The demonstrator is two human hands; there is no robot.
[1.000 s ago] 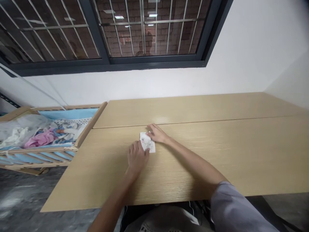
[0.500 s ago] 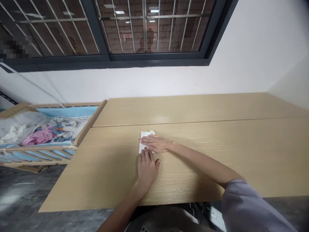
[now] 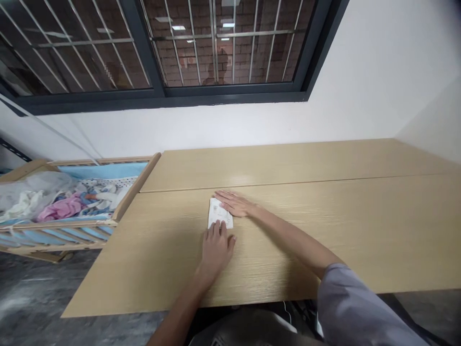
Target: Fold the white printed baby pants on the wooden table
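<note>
A small white rectangular piece, paper or folded cloth with faint printed marks, lies flat on the wooden table. I cannot tell its exact material. My left hand rests palm down at its near edge, fingertips on it and thumb out to the right. Along its far right corner lies my right hand, flat with fingers stretched out to the left and partly over that corner. Neither hand grips anything.
Left of the table stands a wooden crib with blue lining, holding a pink cloth, other fabrics and a clear plastic bag. Behind the table are a white wall and a barred window. A seam crosses the tabletop.
My right hand has slid away from me, from the middle of the white piece to its far right corner, uncovering the printed marks. My left hand stays at the near edge.
</note>
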